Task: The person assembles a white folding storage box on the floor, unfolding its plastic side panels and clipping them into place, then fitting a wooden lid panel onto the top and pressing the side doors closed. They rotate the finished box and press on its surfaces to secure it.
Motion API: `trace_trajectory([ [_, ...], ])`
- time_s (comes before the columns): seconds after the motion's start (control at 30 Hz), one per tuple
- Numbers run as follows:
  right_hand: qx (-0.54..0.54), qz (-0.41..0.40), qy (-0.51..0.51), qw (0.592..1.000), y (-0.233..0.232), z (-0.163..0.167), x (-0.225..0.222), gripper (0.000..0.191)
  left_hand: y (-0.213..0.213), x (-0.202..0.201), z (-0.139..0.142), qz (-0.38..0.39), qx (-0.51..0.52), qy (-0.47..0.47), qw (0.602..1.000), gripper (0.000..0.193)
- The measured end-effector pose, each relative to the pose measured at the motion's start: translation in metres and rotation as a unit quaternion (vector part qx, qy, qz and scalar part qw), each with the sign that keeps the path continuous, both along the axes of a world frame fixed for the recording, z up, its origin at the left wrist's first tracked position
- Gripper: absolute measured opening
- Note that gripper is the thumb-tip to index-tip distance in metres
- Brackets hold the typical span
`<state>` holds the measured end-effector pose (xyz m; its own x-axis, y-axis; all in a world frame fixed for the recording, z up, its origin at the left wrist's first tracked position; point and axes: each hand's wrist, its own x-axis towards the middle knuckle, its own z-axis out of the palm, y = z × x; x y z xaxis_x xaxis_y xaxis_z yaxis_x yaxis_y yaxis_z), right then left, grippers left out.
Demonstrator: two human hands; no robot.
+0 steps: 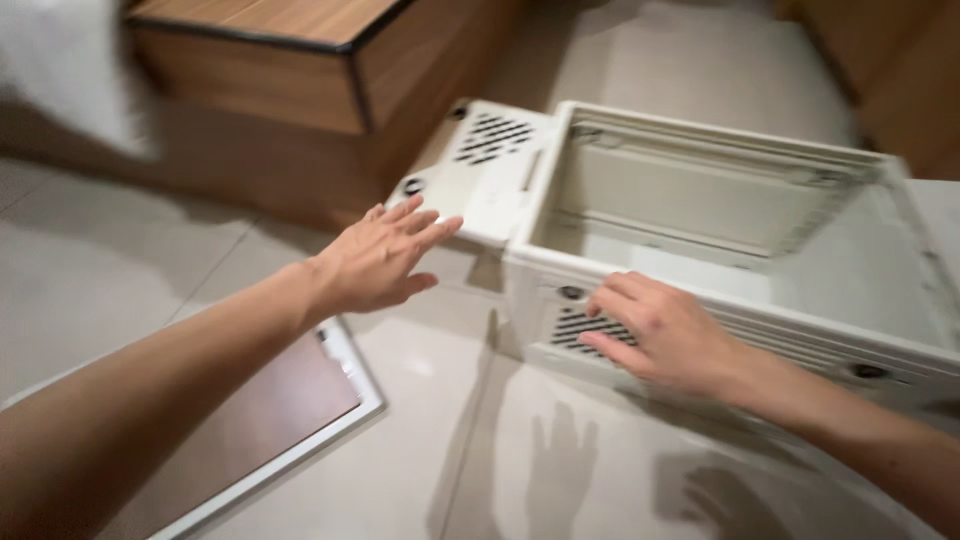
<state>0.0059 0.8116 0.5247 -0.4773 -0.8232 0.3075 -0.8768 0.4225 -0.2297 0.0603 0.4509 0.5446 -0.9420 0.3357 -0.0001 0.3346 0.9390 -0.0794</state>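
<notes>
A white open-topped plastic case (700, 215) lies on a pale tiled floor, its inside bare. Its near wall has a slotted vent and round feet. My right hand (665, 335) rests flat on that near wall, fingers spread over the vent, holding nothing. A white vented panel (480, 170) juts out from the case's left end. My left hand (385, 255) hovers open just left of this panel, fingertips almost at its edge, holding nothing.
A wooden cabinet or bed base (290, 70) stands at the back left. A flat white-framed panel with a dark reflective face (270, 430) lies on the floor under my left forearm. White cloth (70, 70) hangs at top left.
</notes>
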Motion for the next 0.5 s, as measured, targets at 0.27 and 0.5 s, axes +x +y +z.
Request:
trace_trajectory([
  [0.27, 0.009, 0.038, -0.2, 0.979, -0.118, -0.037, -0.017, 0.041, -0.114, 0.1, -0.032, 0.244, 0.162, 0.054, 0.955, 0.074],
  [0.5, 0.053, -0.067, -0.364, 0.927, -0.206, -0.099, -0.062, 0.05, -0.197, 0.192, -0.084, 0.479, 0.219, 0.038, 0.849, 0.08],
])
